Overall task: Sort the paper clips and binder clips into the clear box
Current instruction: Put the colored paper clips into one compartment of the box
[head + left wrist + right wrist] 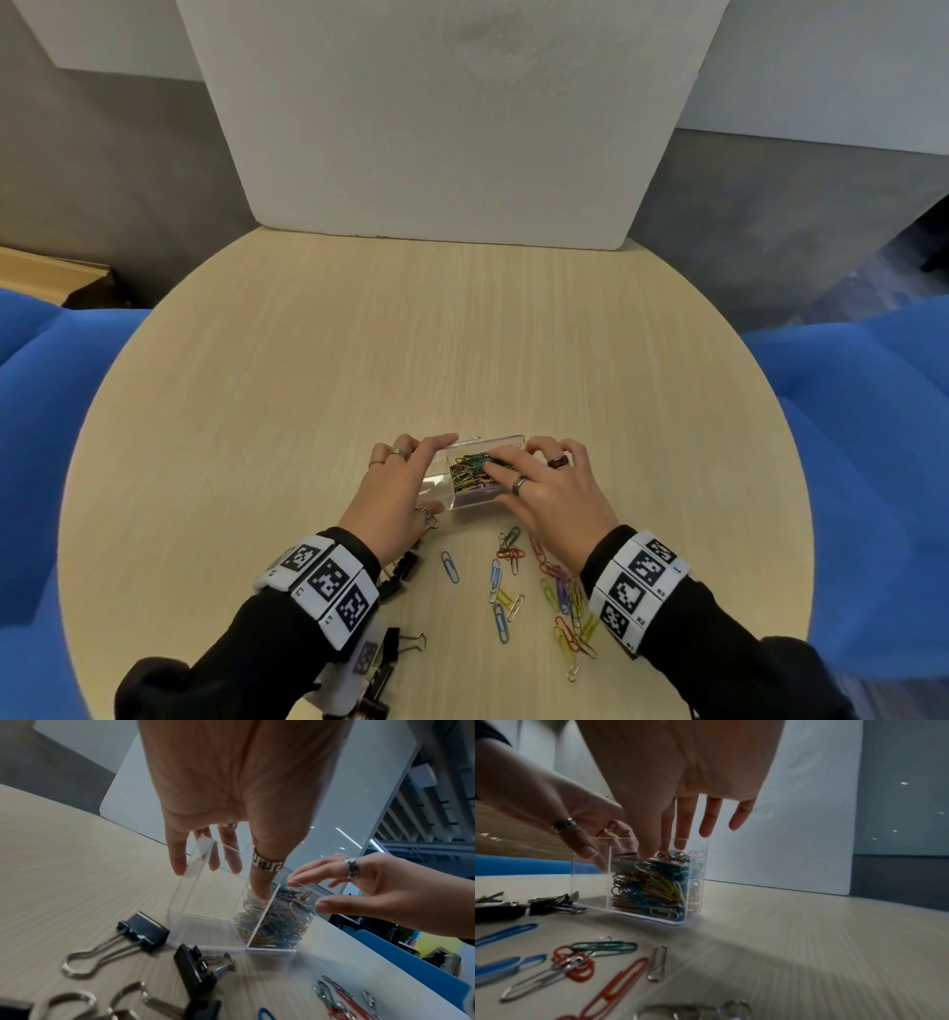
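A clear box (500, 440) with two compartments stands on the round table (308, 385). Its right compartment is packed with coloured paper clips (470, 474); the left compartment (205, 925) holds nothing. My left hand (403, 480) grips the box's left end, thumb (260, 882) on the near side and fingers at the far rim. My right hand (542, 478) hovers over the full compartment with fingers spread, and its fingertips (680, 841) touch the top of the pile (652, 886). Loose paper clips (513, 580) lie near me; black binder clips (400, 570) lie under my left wrist.
More loose coloured clips (567, 601) spread toward the table's near right edge. Further binder clips (390, 645) sit by my left forearm. A white foam board (452, 128) stands at the table's far edge. Blue chairs (847, 437) flank the table.
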